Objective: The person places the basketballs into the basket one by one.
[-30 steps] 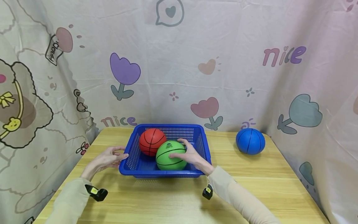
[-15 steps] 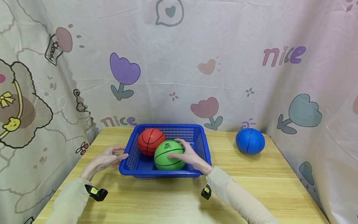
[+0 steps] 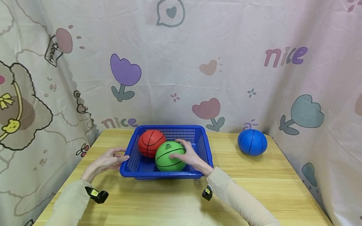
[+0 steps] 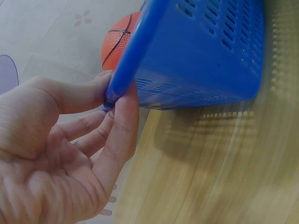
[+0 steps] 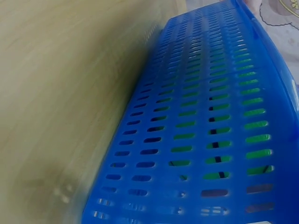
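A blue plastic basket (image 3: 130, 173) with slotted walls stands on the table. My left hand (image 3: 108, 161) pinches its left rim between thumb and fingers, as the left wrist view shows close up. Inside, a red basketball (image 3: 150, 142) lies at the back left, with a green basketball (image 3: 167, 160) in front of it to the right. Reaching over the basket's right side, my right hand (image 3: 190, 154) grips the green ball from the right, thumb in front and fingers behind. In the right wrist view the basket wall (image 5: 196, 102) hides that hand, and green shows through the slots.
A blue basketball (image 3: 252, 142) rests on the wooden table (image 3: 158, 204) at the back right, apart from the basket. A printed curtain (image 3: 175, 62) hangs behind the table and along both sides.
My right hand has shifted slightly left with the green ball. The red ball has also moved a little left. My left hand stays on the rim.
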`<state>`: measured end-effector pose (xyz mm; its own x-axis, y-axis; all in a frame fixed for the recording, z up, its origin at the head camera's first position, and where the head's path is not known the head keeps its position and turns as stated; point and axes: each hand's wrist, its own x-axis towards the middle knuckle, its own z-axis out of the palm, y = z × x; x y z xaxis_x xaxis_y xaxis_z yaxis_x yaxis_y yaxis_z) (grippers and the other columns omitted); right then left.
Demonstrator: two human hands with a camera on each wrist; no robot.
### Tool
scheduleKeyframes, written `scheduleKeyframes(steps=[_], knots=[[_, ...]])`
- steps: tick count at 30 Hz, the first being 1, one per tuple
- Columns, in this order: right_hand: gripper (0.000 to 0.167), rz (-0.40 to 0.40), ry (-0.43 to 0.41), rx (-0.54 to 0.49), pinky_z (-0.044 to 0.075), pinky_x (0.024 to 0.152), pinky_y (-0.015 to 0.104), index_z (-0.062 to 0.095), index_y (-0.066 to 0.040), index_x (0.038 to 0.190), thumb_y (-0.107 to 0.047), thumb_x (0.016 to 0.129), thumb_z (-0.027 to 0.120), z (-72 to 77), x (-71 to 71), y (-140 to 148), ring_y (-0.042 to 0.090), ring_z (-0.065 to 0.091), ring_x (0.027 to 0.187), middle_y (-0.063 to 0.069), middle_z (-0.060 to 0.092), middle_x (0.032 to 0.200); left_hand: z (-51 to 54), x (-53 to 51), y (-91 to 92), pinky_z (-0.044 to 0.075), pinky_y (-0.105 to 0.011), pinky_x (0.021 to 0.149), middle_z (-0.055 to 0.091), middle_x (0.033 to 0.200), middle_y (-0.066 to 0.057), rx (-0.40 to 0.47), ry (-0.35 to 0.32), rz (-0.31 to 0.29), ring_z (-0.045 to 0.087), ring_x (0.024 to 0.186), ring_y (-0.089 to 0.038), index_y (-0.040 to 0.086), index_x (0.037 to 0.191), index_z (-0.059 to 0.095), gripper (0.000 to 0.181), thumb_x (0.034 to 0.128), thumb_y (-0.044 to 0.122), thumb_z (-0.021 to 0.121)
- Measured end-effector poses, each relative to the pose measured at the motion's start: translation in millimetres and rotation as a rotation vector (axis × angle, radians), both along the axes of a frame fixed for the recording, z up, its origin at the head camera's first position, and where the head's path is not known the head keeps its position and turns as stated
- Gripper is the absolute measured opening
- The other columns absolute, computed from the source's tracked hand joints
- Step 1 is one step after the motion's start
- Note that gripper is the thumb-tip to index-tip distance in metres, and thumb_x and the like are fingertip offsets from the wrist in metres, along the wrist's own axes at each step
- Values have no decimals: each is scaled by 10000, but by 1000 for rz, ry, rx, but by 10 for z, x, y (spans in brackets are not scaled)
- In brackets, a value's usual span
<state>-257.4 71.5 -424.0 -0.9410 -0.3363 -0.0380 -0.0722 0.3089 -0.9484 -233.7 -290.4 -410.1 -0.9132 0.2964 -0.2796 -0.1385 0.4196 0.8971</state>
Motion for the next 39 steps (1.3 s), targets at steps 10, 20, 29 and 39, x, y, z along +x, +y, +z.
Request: scheduleKeyframes(steps=[10, 20, 29, 39], knots=[[783, 60, 3, 107, 441, 1035, 556, 410, -282, 1480, -429, 821, 807, 7, 8, 27, 345, 407, 1297, 131, 364, 1466, 14, 13, 0, 604, -321, 736, 682, 1126, -154, -2, 4, 11, 682, 832, -157, -124, 1509, 233, 711, 1016, 232, 602], [781, 56, 76, 177, 457, 1027, 531, 428, -240, 1469, -447, 820, 810, 6, 23, 43, 327, 444, 1263, 129, 421, 1421, 5, 19, 7, 604, -326, 739, 670, 1150, -180, -3, 2, 19, 668, 833, -158, -124, 1512, 229, 717, 1014, 230, 605], [808, 57, 62, 153, 441, 1053, 542, 417, -211, 1489, -435, 821, 813, 17, 27, 47, 324, 452, 1261, 150, 410, 1430, -3, 9, -2, 604, -323, 733, 675, 1155, -182, 9, -2, 12, 670, 830, -155, -123, 1517, 221, 713, 1019, 223, 596], [809, 52, 62, 166, 446, 1050, 549, 429, -218, 1478, -453, 810, 819, -9, 7, 64, 311, 451, 1265, 159, 412, 1442, 12, 22, 17, 604, -327, 746, 660, 1167, -197, -12, 3, 19, 672, 849, -164, -133, 1514, 214, 727, 1015, 227, 601]])
